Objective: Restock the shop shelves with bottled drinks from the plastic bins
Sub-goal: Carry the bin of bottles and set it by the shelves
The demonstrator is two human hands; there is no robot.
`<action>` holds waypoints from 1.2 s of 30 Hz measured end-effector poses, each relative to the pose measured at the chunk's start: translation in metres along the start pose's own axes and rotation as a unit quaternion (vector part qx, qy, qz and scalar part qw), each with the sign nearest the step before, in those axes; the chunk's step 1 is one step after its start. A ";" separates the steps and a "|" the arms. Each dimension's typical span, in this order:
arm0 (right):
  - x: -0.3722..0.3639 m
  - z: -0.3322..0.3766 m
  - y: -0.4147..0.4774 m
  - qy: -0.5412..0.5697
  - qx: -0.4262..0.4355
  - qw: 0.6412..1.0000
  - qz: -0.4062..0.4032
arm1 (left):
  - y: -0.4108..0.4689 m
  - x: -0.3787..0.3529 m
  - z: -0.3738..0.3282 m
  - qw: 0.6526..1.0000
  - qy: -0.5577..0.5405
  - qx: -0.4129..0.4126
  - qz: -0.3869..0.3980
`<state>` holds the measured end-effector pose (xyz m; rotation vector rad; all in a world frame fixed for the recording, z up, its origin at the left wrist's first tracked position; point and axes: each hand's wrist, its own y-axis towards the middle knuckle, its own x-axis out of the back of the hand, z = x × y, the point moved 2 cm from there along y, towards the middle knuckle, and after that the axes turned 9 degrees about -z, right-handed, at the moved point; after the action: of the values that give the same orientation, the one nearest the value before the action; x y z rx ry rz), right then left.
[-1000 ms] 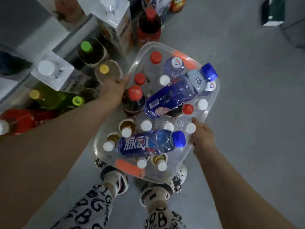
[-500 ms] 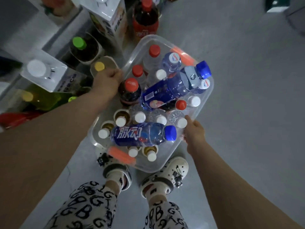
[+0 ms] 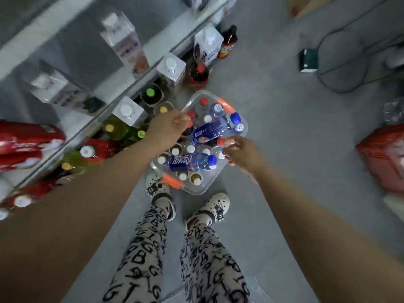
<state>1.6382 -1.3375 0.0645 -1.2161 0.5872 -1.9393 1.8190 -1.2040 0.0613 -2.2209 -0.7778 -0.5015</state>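
Observation:
A clear plastic bin (image 3: 204,189) with orange handles rests on the grey floor just ahead of my feet. It holds several upright bottles with white and red caps. Two blue bottles lie across them, one near me (image 3: 190,163) and one farther away (image 3: 211,130). My left hand (image 3: 167,126) hovers over the bin's left rim, fingers curled shut, nothing seen in it. My right hand (image 3: 239,153) hangs over the right rim with its fingers loosely apart and holds nothing. The shop shelves (image 3: 122,80) run along the left.
Cartons (image 3: 171,72), green, yellow and red bottles stand on the floor along the shelf's foot, close to the bin's left side. A red crate (image 3: 384,154) sits at the right. A fan base and cables lie at the far right. My white clogs (image 3: 207,212) stand behind the bin.
The bin has gone down to the floor and both hands have come off its rims. My view has risen, so the bin looks smaller and more of the shelf shows.

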 end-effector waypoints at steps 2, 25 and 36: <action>0.022 0.039 -0.037 -0.048 0.069 0.996 0.000 | -0.032 0.030 -0.025 1.000 -0.002 -0.005 -0.001; 0.160 0.233 -0.402 -0.387 0.637 0.647 0.161 | -0.444 0.210 -0.197 0.941 0.175 -0.015 -0.290; 0.060 0.239 -0.593 -0.444 0.732 0.460 0.235 | -0.666 0.229 -0.136 0.877 0.151 0.102 -0.445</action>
<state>1.6250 -1.0227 0.6240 -0.4811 -1.0863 -0.4647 1.5340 -0.8450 0.6124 -1.4286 -1.5793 -1.1068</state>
